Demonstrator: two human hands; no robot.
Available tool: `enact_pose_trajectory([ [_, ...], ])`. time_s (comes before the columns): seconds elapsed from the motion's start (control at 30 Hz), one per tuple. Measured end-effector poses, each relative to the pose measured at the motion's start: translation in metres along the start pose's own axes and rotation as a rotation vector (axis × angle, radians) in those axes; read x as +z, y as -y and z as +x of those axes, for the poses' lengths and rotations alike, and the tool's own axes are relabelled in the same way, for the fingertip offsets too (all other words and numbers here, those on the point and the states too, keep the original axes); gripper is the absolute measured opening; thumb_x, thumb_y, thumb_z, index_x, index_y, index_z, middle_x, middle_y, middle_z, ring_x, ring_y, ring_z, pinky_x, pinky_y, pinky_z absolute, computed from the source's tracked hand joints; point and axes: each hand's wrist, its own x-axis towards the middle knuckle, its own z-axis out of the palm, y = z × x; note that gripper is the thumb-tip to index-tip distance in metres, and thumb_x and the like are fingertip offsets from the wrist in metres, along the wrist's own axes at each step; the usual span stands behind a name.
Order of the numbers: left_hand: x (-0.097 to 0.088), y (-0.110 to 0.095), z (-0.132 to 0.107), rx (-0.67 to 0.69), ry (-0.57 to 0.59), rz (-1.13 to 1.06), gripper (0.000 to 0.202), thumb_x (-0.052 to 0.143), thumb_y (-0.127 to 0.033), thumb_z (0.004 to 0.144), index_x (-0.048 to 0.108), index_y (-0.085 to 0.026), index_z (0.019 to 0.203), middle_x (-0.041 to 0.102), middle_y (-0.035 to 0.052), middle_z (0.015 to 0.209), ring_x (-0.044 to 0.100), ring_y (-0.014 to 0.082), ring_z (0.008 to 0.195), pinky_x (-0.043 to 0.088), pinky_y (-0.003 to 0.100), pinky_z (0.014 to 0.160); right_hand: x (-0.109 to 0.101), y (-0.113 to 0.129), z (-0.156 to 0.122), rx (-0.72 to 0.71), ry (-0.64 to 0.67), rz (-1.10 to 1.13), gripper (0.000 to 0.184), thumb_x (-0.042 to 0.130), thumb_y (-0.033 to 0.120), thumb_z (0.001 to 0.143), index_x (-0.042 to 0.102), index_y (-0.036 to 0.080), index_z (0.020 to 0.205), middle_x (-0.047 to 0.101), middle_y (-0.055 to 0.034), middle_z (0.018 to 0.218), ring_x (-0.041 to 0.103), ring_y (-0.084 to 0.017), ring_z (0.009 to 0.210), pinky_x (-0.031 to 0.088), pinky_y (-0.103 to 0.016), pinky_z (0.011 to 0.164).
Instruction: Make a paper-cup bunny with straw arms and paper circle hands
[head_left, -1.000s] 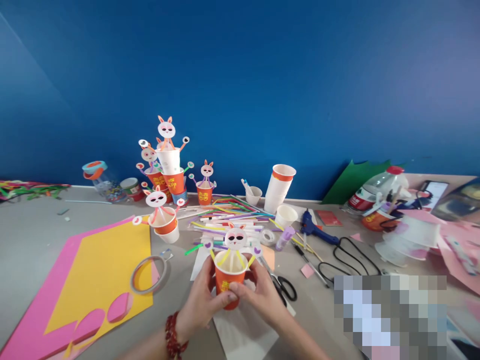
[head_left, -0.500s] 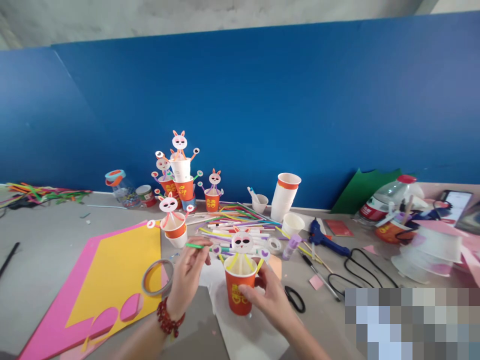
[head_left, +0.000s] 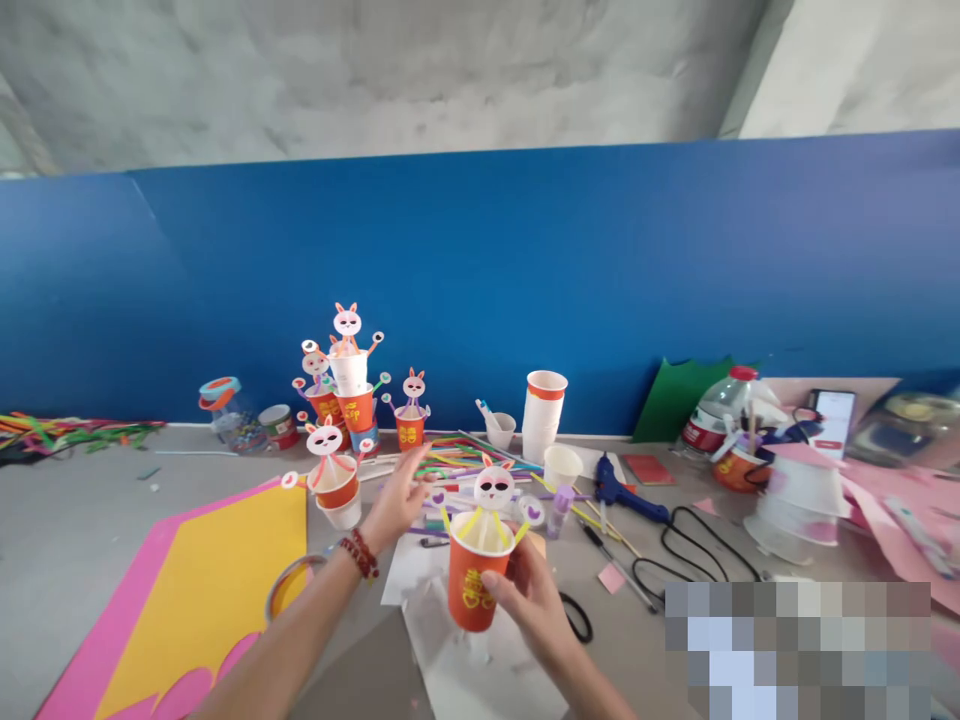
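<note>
My right hand (head_left: pixel 525 592) is wrapped round an orange paper cup (head_left: pixel 472 585) and holds it upright above the table. A white paper rabbit face (head_left: pixel 494 487) on yellow straws stands out of that cup. My left hand (head_left: pixel 397 497), with a red bead bracelet on its wrist, reaches forward over the pile of coloured straws (head_left: pixel 465 458). Its fingers are stretched out and hold nothing that I can see. Finished rabbit cups stand nearby: one (head_left: pixel 334 485) just left of my left hand, a stacked group (head_left: pixel 349 390) at the blue wall.
Yellow and pink foam sheets (head_left: pixel 187 590) and a tape ring (head_left: pixel 289 588) lie at the left. A stack of white cups (head_left: pixel 541 415), a blue glue gun (head_left: pixel 619 487), black scissors (head_left: pixel 574 615), a cable (head_left: pixel 686 545) and a plastic bottle (head_left: pixel 716 410) lie at the right.
The left hand let go of the cup and reached forward over the straws. The right hand keeps the cup. The view tilted upward.
</note>
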Motion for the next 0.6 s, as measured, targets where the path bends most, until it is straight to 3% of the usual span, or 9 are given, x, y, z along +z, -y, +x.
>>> enact_pose_trajectory([
  [0.13,0.003,-0.007,-0.008,-0.001,0.024,-0.019,0.027,0.054,-0.02,0.084,0.071,-0.022,0.106,0.063,0.0092,0.125,0.053,0.0275,0.124,0.035,0.05,0.112,0.0,0.006,0.001,-0.024,-0.014,-0.03,0.05,0.07,0.054,0.08,0.06,0.023,0.118,0.068,-0.011,0.111,0.067,-0.026,0.095,0.055,-0.035,0.081],
  [0.33,-0.006,-0.038,-0.034,-0.117,-0.037,-0.16,0.036,0.037,-0.037,0.099,0.067,-0.018,0.109,0.066,0.0118,0.115,0.063,0.0245,0.104,0.053,0.038,0.087,0.001,0.001,0.0,0.012,0.011,-0.046,0.052,0.069,0.056,0.079,0.059,0.021,0.117,0.067,-0.0125,0.115,0.066,-0.027,0.095,0.054,-0.038,0.082],
  [0.43,-0.007,-0.05,-0.044,-0.234,-0.05,-0.326,0.036,0.048,-0.045,0.095,0.066,-0.017,0.109,0.068,0.0108,0.108,0.065,0.0219,0.089,0.053,0.034,0.081,0.001,-0.001,0.0,0.015,0.025,-0.048,0.053,0.069,0.055,0.08,0.058,0.021,0.12,0.066,-0.0128,0.119,0.066,-0.028,0.1,0.054,-0.038,0.084],
  [0.6,0.0,-0.066,-0.05,-0.272,0.031,-0.472,0.029,0.059,-0.041,0.09,0.065,-0.017,0.106,0.068,0.0079,0.099,0.063,0.0208,0.09,0.05,0.032,0.082,0.001,-0.003,0.001,0.013,0.049,-0.064,0.054,0.069,0.053,0.081,0.057,0.021,0.123,0.064,-0.0139,0.121,0.065,-0.029,0.102,0.055,-0.04,0.084],
])
